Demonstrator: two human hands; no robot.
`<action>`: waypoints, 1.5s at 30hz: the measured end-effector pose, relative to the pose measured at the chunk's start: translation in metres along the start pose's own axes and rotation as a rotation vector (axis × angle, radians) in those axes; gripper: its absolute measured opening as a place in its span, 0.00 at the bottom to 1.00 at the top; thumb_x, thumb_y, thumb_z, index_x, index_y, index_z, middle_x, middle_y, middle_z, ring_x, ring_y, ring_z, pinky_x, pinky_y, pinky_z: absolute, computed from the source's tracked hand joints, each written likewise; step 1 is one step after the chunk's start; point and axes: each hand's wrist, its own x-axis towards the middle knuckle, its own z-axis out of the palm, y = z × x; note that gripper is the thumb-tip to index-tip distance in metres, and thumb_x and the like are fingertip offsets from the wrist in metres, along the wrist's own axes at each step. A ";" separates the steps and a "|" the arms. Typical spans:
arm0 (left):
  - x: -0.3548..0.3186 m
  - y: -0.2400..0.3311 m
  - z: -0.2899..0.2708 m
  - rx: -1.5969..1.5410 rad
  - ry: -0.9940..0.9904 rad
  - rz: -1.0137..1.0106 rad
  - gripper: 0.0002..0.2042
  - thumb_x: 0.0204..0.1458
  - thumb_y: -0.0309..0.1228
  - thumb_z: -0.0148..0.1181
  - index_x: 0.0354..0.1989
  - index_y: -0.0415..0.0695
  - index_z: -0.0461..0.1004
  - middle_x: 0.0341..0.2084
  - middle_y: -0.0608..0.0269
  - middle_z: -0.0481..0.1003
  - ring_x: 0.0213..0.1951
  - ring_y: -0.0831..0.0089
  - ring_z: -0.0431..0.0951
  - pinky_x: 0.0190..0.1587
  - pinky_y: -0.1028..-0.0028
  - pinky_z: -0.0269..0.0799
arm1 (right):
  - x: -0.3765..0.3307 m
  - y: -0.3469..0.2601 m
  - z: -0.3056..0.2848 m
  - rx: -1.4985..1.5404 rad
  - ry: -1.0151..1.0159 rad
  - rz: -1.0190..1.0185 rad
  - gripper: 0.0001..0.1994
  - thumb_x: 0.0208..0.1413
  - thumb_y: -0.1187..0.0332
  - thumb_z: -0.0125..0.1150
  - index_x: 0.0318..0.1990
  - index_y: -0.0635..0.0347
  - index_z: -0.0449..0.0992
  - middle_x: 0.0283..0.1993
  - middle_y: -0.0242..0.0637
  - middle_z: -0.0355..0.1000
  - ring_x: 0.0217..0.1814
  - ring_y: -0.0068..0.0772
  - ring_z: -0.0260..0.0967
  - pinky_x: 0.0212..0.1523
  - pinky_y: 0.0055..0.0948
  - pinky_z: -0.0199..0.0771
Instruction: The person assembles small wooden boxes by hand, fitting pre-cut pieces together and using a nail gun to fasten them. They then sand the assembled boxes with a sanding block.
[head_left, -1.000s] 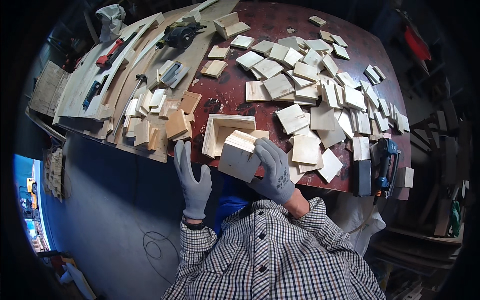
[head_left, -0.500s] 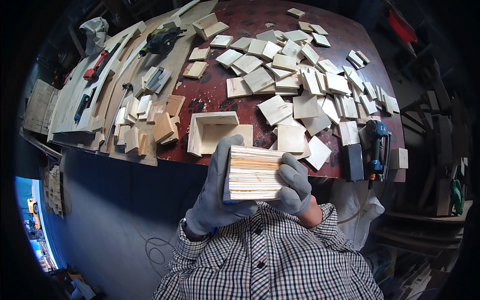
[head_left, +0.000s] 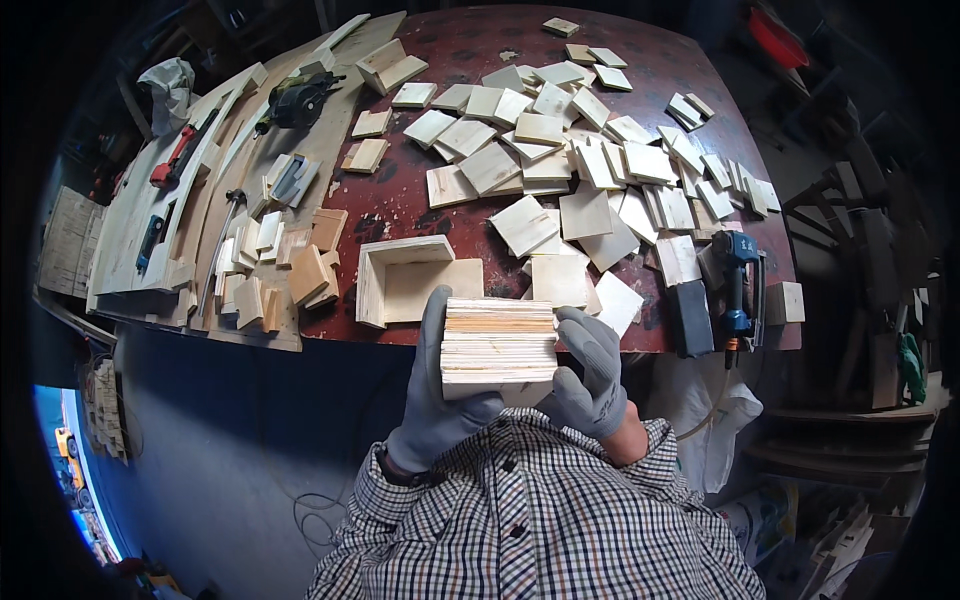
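A squared stack of thin plywood pieces [head_left: 498,340] is held up in front of my chest, its layered edges facing up. My gloved left hand [head_left: 435,385] wraps round its left side and underneath, closed on it. My gloved right hand [head_left: 592,375] lies against the right side with bent fingers and thumb at the stack's edge; its hold looks looser than the left's. Just beyond the stack, an open-sided wooden box frame [head_left: 370,290] sits at the table's near edge. Loose square wooden pieces [head_left: 540,128] are heaped across the dark red tabletop [head_left: 400,205].
At the table's right edge stands a blue nail gun [head_left: 738,285] with a hose, beside a dark block [head_left: 690,318]. On the boards at left lie a hammer [head_left: 232,200], a red-and-black tool [head_left: 178,155], a dark power tool [head_left: 298,100] and small wooden blocks [head_left: 308,275].
The stack has shifted slightly left and tipped, showing more of its near face. My right fingers have loosened from its top edge toward its right side. The whole view has shifted a little.
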 end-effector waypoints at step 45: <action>-0.051 -0.052 -0.012 -0.250 0.164 -0.300 0.34 0.73 0.57 0.47 0.71 0.38 0.60 0.61 0.57 0.72 0.60 0.69 0.75 0.64 0.67 0.72 | -0.100 0.045 -0.072 -0.627 0.076 0.876 0.34 0.57 0.69 0.71 0.72 0.61 0.67 0.62 0.45 0.73 0.59 0.49 0.73 0.59 0.43 0.70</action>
